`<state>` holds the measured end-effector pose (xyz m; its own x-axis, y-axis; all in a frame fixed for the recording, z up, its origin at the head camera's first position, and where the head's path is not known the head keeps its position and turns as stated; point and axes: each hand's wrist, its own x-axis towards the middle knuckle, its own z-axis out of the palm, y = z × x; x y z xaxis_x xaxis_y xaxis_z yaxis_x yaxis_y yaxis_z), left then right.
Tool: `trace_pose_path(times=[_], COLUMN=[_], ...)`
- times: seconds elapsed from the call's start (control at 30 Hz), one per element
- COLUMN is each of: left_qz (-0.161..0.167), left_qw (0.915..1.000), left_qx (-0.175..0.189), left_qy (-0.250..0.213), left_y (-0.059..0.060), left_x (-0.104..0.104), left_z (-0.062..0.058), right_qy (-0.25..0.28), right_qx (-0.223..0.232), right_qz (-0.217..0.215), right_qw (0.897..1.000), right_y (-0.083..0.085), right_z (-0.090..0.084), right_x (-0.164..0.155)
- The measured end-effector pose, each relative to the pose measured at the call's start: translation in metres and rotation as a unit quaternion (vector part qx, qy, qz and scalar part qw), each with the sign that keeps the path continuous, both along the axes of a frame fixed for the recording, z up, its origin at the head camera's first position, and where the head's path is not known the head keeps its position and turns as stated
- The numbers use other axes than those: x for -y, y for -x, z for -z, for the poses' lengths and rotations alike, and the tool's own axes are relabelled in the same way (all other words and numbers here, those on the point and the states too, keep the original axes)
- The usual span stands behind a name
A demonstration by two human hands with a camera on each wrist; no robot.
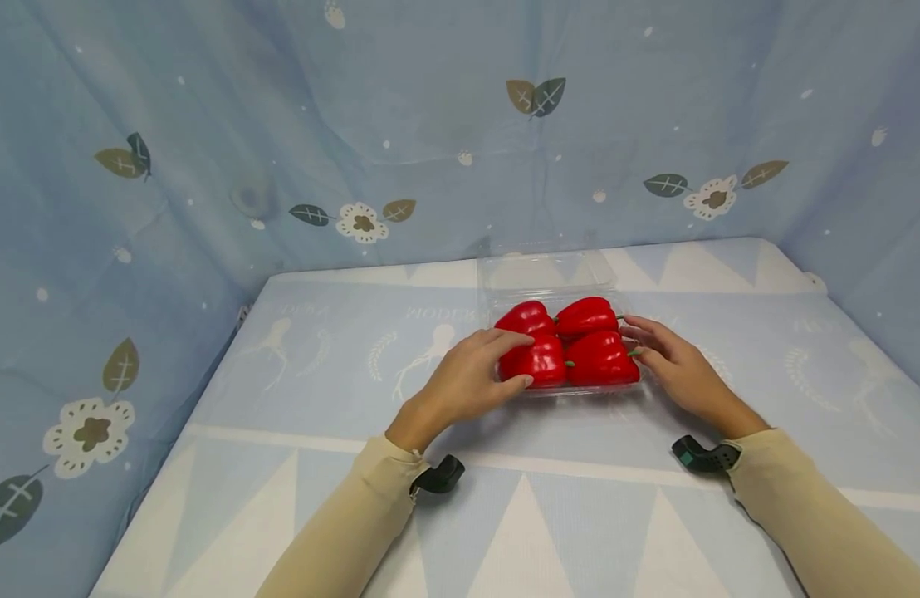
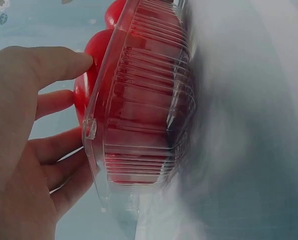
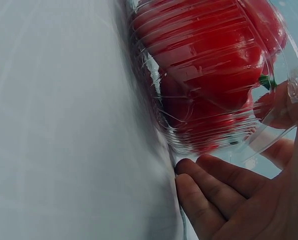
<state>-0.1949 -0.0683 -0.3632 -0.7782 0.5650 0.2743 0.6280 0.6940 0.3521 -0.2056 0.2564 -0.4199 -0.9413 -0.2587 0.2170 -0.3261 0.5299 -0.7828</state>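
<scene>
Several red bell peppers [image 1: 604, 360] lie in a clear plastic clamshell box [image 2: 139, 115], whose lid [image 1: 545, 272] is folded back behind it. My left hand [image 1: 463, 374] holds the front left bell pepper [image 1: 544, 362], thumb at its front and index finger over its top. In the left wrist view the other fingers [image 2: 64, 172] lie along the box's left end. At the box's right end, my right hand [image 1: 680, 365] has its thumb [image 3: 279, 110] by the rim, near a green stem. Its other fingers [image 3: 204, 200] extend low beside the ribbed wall.
The box stands on a table [image 1: 550, 531] with a pale blue and white patterned cover, toward its back edge. A blue curtain [image 1: 430, 124] with leaves and flowers hangs close behind the table and along both sides.
</scene>
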Motion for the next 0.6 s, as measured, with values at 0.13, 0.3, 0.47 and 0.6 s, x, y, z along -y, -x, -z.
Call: trace_pose_path(times=[0.13, 0.3, 0.47, 0.6], left_qz=[0.003, 0.003, 0.0, -0.004], left_qw=[1.0, 1.0, 1.0, 0.9999], left_qx=[-0.002, 0.003, 0.003, 0.002], left_qy=[-0.004, 0.001, 0.008, 0.01], left_y=[0.0003, 0.0, -0.0003, 0.0004], left_x=[0.0008, 0.0014, 0.0005, 0.0001], left_z=[0.0005, 0.0016, 0.0019, 0.0031], right_qy=[0.004, 0.004, 0.004, 0.002], right_qx=[-0.004, -0.008, -0.007, -0.006], right_qz=[-0.007, -0.019, -0.015, -0.014], right_qw=[1.0, 1.0, 1.0, 1.0], right_y=[0.0003, -0.0008, -0.0022, -0.0026], right_z=[-0.0006, -0.0023, -0.0041, -0.0035], right_x=[0.0008, 0.0013, 0.0014, 0.001])
